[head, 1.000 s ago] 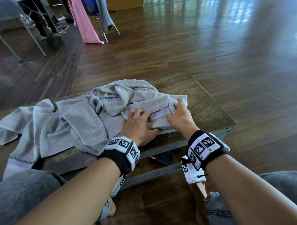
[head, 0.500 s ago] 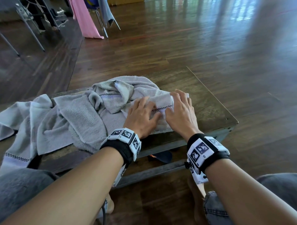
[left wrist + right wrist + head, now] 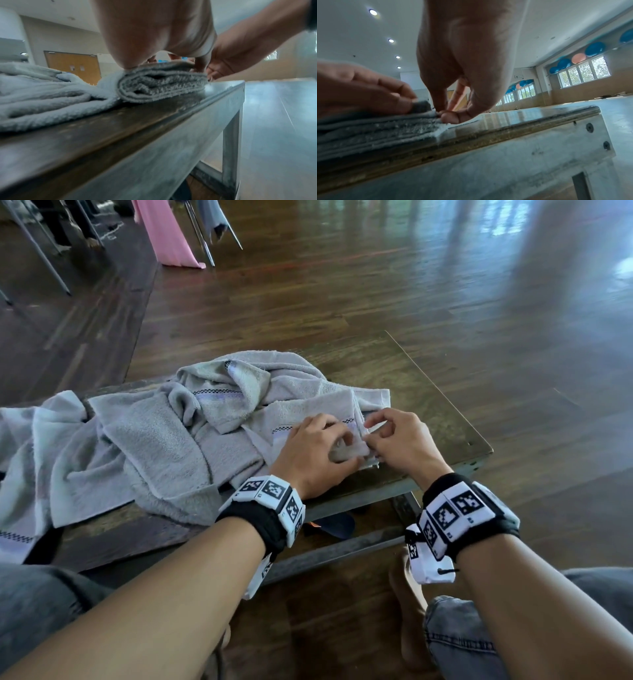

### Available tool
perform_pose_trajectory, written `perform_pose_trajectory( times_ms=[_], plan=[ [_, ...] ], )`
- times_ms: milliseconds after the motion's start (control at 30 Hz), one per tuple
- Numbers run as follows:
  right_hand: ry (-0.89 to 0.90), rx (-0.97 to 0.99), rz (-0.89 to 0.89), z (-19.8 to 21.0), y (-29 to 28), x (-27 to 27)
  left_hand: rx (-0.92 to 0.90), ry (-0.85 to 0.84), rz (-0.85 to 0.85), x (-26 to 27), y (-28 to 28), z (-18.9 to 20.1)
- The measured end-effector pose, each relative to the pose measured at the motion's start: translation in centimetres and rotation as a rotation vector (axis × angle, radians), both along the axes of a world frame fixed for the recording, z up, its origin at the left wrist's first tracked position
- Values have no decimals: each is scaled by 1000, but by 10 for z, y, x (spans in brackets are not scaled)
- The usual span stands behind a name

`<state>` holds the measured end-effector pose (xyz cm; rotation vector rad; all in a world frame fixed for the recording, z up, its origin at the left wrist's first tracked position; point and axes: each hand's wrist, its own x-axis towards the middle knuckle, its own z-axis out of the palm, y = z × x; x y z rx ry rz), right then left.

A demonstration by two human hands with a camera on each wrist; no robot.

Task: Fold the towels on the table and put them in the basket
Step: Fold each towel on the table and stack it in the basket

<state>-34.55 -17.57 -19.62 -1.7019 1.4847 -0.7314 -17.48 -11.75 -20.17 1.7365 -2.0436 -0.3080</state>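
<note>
Denim-clad knees [image 3: 479, 642] are seen at the bottom of the frame, with both forearms reaching up from them. At the near right edge of the table [image 3: 442, 419], a folded grey towel [image 3: 308, 412] is pinched at its corner by the left hand [image 3: 313, 453], fingers curled. Its edge is pinched between thumb and fingertips by the right hand [image 3: 400, 443]. More grey towels [image 3: 147, 446] are heaped crumpled at centre and left. A pink cloth [image 3: 168, 234] is hung at upper left.
</note>
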Motion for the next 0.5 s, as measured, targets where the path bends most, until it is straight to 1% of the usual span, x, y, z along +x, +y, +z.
perform_pose_trajectory(
  times_ms=[100, 167, 267, 400, 500],
  plan=[
    [-6, -23, 1, -4, 2, -3, 9, 147, 26, -6, -3, 5],
    [-7, -20, 0, -5, 3, -3, -36, 223, 65, -11, -5, 11],
    [-52, 48, -5, -7, 3, -5, -77, 310, 73, -19, -7, 17],
    [-72, 104, -8, -5, 1, -7, -9, 285, -9, -23, -8, 11],
    [-135, 149, -47, -2, -2, -4, 33, 296, -10, -20, -5, 3]
  ],
)
